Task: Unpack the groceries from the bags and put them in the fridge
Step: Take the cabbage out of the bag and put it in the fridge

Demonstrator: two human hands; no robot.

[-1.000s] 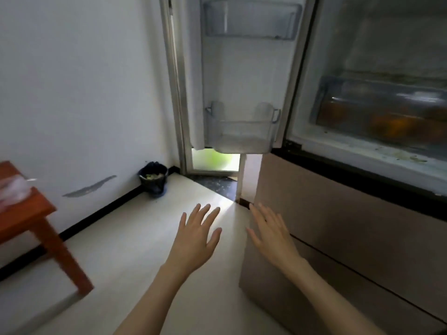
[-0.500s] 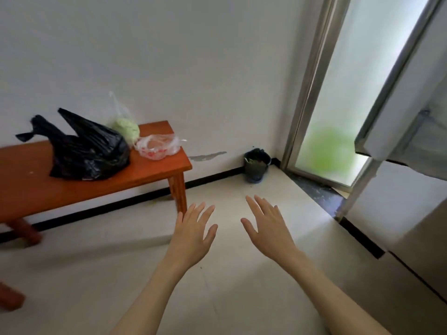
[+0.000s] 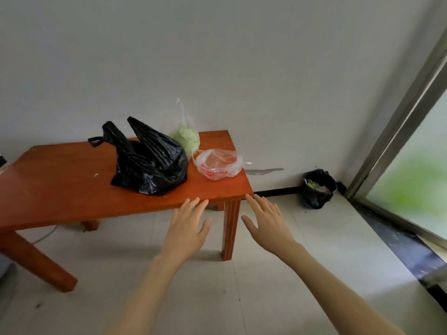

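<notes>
Head view has swung away from the fridge to the bags: at lower centre the left hand [image 3: 187, 226] and right hand [image 3: 267, 226] stay spread flat, holding nothing. Beyond them, mid-frame, the orange-brown wooden table [image 3: 60, 180] carries a crumpled black plastic bag [image 3: 150, 163], a clear bag of pale green cabbage [image 3: 187, 137] and a flat clear bag with red print [image 3: 219, 164]. More unpacking likely comes next.

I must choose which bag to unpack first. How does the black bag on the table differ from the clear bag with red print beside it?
The black plastic bag is opaque, so its contents are hidden; the clear bag with red print is see-through. The black bag is larger and bulges, handles sticking up; the clear bag lies low and looks almost flat. Both rest on the wooden table, untouched by either hand.
</notes>
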